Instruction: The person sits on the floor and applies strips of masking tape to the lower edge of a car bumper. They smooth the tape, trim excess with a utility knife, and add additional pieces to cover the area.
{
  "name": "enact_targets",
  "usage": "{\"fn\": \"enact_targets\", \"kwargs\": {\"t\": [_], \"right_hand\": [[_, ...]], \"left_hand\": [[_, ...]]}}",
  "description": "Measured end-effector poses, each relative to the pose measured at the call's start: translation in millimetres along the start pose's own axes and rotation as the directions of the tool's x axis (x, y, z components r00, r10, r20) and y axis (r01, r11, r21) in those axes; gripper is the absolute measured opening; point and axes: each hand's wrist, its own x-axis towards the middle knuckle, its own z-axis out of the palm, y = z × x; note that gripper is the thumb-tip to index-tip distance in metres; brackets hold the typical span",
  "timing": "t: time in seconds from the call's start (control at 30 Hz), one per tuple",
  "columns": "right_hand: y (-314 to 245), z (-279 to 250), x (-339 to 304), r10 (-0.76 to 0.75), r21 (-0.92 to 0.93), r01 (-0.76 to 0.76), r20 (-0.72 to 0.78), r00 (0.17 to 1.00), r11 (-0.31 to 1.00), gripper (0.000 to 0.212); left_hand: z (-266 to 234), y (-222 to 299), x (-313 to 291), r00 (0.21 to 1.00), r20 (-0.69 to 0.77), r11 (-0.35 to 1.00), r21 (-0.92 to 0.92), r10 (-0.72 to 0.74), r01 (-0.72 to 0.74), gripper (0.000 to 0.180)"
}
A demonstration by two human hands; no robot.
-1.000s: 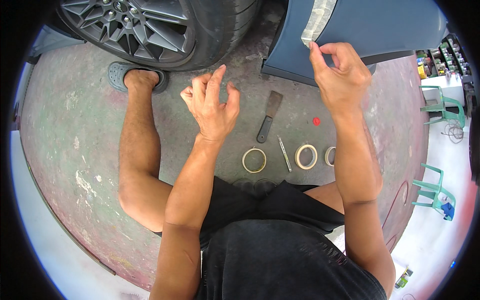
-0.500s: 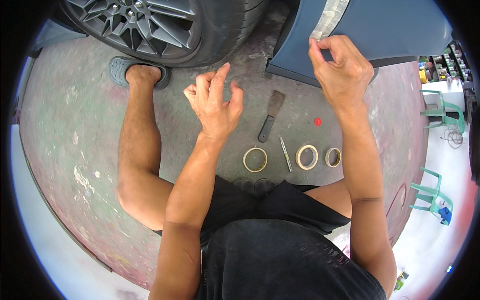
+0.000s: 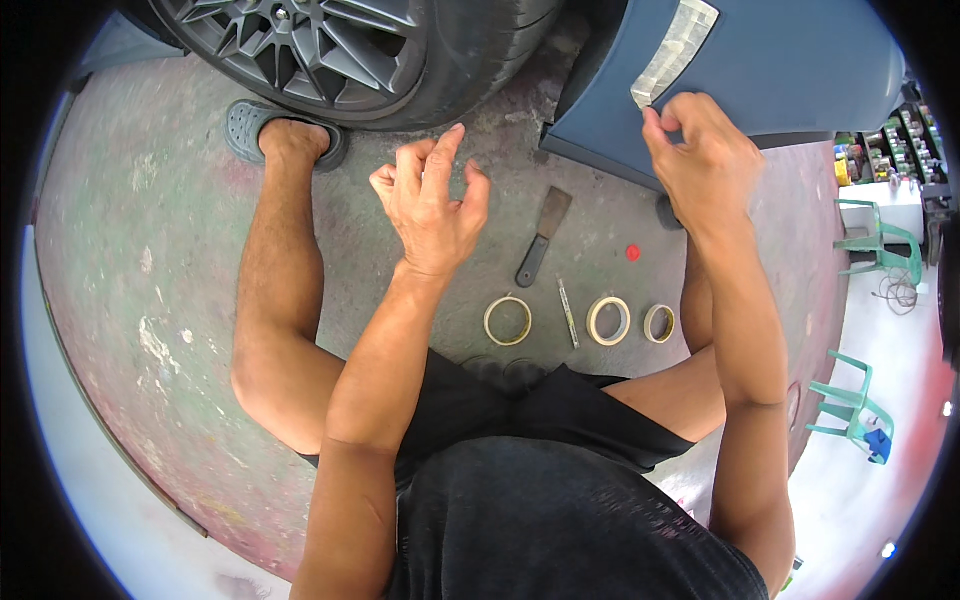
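Note:
My right hand (image 3: 705, 150) has thumb and forefinger pinched at the lower end of a pale masking tape strip (image 3: 675, 58). The strip, crinkled and slightly curved, runs along a blue car body panel (image 3: 790, 75). My left hand (image 3: 433, 205) hovers over the floor below the tyre, empty, its fingers apart and half bent. On the floor between my legs lie a scraper (image 3: 545, 235) with a dark handle, a slim pen-like tool (image 3: 568, 315), and three tape rolls: one left (image 3: 487, 322), one middle (image 3: 593, 318), one right (image 3: 649, 326).
A car wheel (image 3: 400, 60) stands beyond my left hand, beside my clog-shod foot (image 3: 290, 138). A small red disc (image 3: 633, 253) lies right of the scraper. Green plastic chairs (image 3: 885, 245) and shelves of cans (image 3: 895, 150) stand far right.
My right hand has come slightly down and right, still pinching the tape's lower end. More of the strip's upper part shows. My left hand is nearly unmoved. The view has shifted a little.

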Motion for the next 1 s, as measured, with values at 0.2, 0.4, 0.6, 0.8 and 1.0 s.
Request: {"fn": "enact_targets", "kwargs": {"t": [0.2, 0.4, 0.6, 0.8, 1.0], "right_hand": [[-3, -4, 0, 0.017, 0.039, -0.014, -0.060, 0.998, 0.999, 0.028], [-4, 6, 1, -0.008, 0.056, 0.011, -0.052, 0.999, 0.998, 0.027], [-4, 7, 2, -0.003, 0.074, 0.008, -0.061, 0.998, 0.997, 0.027], [-3, 6, 0, -0.017, 0.017, 0.018, -0.031, 0.999, 1.000, 0.024], [-11, -1, -13, -0.042, 0.033, 0.041, 0.012, 0.999, 0.999, 0.024]], "left_hand": [[3, 5, -2, 1.000, 0.012, 1.000, 0.006, 0.005, -0.005, 0.049], [3, 5, -4, 0.999, 0.034, 1.000, 0.012, 0.000, 0.000, 0.048], [5, 3, -6, 0.999, 0.041, 1.000, 0.015, -0.004, 0.003, 0.050], [8, 1, -10, 1.000, 0.031, 1.000, 0.016, 0.000, -0.001, 0.051], [2, -19, -9, 0.996, 0.034, 0.995, 0.062, -0.076, 0.074, 0.051]]}}
